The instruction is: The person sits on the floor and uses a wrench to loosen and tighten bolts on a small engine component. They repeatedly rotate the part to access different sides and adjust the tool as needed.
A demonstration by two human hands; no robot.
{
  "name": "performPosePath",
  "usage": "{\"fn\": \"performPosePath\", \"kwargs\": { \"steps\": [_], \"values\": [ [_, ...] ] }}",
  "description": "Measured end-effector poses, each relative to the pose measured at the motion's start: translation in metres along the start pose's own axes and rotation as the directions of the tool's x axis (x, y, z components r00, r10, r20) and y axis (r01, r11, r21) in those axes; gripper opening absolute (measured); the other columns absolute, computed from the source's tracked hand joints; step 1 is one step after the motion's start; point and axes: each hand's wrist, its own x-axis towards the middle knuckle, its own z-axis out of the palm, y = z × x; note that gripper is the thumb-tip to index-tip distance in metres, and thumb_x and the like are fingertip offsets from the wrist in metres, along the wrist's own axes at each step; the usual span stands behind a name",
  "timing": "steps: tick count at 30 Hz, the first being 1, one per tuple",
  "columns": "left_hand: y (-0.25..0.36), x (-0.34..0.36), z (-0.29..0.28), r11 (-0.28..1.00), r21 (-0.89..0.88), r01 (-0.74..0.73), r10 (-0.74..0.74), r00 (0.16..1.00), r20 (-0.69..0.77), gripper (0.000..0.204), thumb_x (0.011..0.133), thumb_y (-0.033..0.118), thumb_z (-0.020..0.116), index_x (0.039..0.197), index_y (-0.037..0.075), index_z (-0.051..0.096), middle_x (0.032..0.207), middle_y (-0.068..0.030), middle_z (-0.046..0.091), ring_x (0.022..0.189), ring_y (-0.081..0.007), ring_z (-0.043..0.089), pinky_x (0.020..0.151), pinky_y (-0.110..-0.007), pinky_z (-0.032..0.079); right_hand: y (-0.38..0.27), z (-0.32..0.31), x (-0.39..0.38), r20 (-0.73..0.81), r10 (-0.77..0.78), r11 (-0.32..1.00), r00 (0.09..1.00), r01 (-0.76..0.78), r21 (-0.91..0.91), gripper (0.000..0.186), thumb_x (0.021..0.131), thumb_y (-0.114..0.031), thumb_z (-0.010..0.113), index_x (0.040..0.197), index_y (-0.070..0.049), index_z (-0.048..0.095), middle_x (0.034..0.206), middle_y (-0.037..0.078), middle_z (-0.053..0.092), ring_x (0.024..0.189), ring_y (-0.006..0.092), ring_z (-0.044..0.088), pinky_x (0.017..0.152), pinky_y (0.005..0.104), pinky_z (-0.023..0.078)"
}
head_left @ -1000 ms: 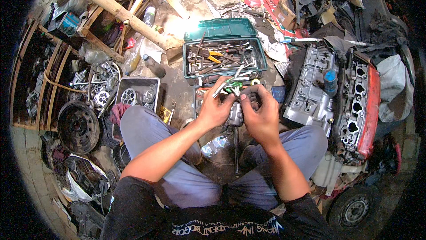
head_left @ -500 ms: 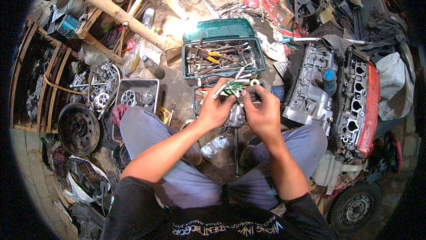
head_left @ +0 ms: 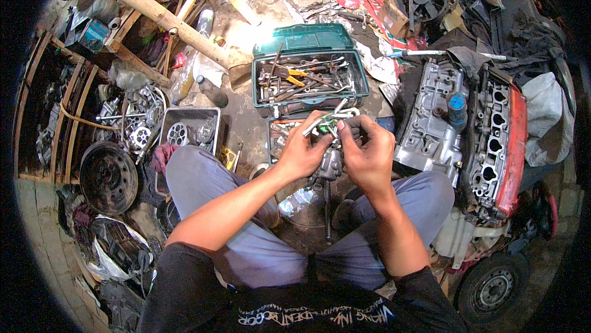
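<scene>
My left hand (head_left: 303,151) is closed around a hex key set (head_left: 324,127), a bunch of silver bent keys in a green holder. The thumb and fingers of my right hand (head_left: 368,148) are closed in a pinch at the set's right side, where a silver key shows between the hands. Just beneath them is a grey cast metal part (head_left: 329,165), partly covered by my fingers. From it a dark rod (head_left: 327,213) runs down between my legs. What supports the casting is hidden.
An open green toolbox (head_left: 360,87) full of wrenches and pliers stands ahead. Left lie a grey tray (head_left: 215,114) of metal parts and a wheel rim (head_left: 109,178). At right are a silver engine cover (head_left: 425,130), a cylinder head (head_left: 492,142) and a tyre (head_left: 468,293).
The hex key set has turned in my hands, its keys now pointing more up and right. My right hand has shifted slightly right; its fingers remain at the set.
</scene>
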Motion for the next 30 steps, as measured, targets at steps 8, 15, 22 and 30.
{"fn": "performPosePath", "kwargs": {
  "steps": [8,15,22,30],
  "values": [
    [0.004,0.002,0.004,0.998,0.023,-0.064,0.064,0.998,-0.001,0.037,0.090,0.011,0.066,0.125,0.004,0.055,0.106,-0.0189,0.068,0.097,-0.0289,0.069,0.084,-0.036,0.050,0.005,0.000,0.000,-0.048,0.060,0.989,0.997,-0.053,0.140,0.008,0.087,-0.004,0.067,0.088,0.004,0.067,0.072,0.013,0.066,0.064,0.0125,0.060,0.060,0.0317,0.047],
    [-0.002,0.001,0.007,0.979,0.201,0.011,-0.023,0.998,0.060,0.046,0.091,0.021,0.068,0.129,0.000,0.053,0.105,-0.0247,0.068,0.104,-0.0393,0.066,0.086,-0.042,0.050,0.009,0.003,0.003,-0.203,0.181,0.946,0.962,-0.114,0.304,0.012,0.094,-0.008,0.065,0.091,0.004,0.065,0.075,0.006,0.063,0.068,0.0079,0.056,0.061,0.0253,0.045],
    [-0.042,-0.011,0.015,0.962,0.242,0.127,-0.139,0.990,0.035,0.049,0.092,0.025,0.068,0.133,0.003,0.054,0.109,-0.0270,0.067,0.109,-0.0409,0.064,0.092,-0.045,0.049,-0.023,-0.057,0.036,-0.612,0.019,0.934,0.790,0.204,0.292,0.022,0.102,-0.018,0.055,0.091,0.000,0.061,0.078,0.006,0.062,0.069,0.0136,0.059,0.062,0.0292,0.051],
    [-0.136,0.001,-0.005,0.838,-0.143,0.527,-0.541,0.835,-0.097,0.045,0.095,0.032,0.067,0.128,0.002,0.059,0.117,-0.0137,0.068,0.105,-0.0230,0.063,0.092,-0.037,0.049,0.019,-0.066,0.049,-0.549,0.201,0.885,0.811,0.090,0.457,0.019,0.100,-0.018,0.059,0.094,0.000,0.062,0.080,0.004,0.061,0.070,0.0105,0.058,0.062,0.0261,0.051]
  ]
}}
